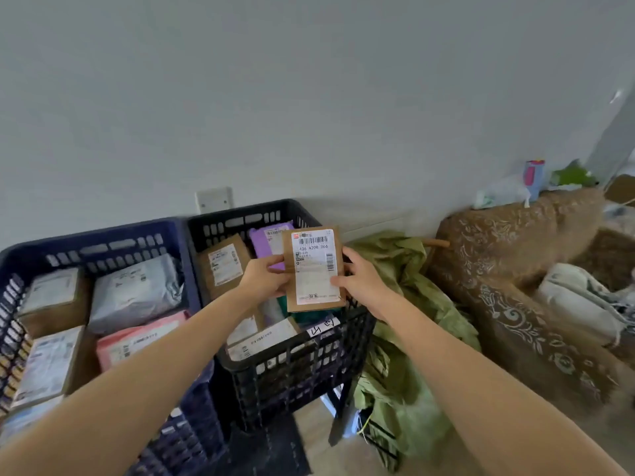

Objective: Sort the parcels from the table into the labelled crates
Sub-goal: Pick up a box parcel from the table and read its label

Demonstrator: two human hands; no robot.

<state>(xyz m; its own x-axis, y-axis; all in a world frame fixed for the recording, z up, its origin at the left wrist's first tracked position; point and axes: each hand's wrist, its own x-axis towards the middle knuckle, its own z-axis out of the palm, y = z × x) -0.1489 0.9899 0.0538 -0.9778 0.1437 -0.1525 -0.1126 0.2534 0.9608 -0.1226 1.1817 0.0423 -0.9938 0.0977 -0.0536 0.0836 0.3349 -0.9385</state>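
A small brown cardboard parcel (314,269) with a white shipping label hangs upright above the black crate (299,355). My left hand (264,276) grips its left edge and my right hand (357,278) grips its right edge, thumb on the label. The black crate holds several parcels, among them a purple one (264,238) and a brown one (223,262), and carries a handwritten white tag (323,326) on its front rim. To its left stands a blue crate (103,245) with grey, pink and brown parcels.
A crumpled green sack (402,338) lies right of the black crate. Further right is a brown patterned sofa (515,286) with a white bundle (580,300) on it. A white wall socket (214,199) sits behind the crates.
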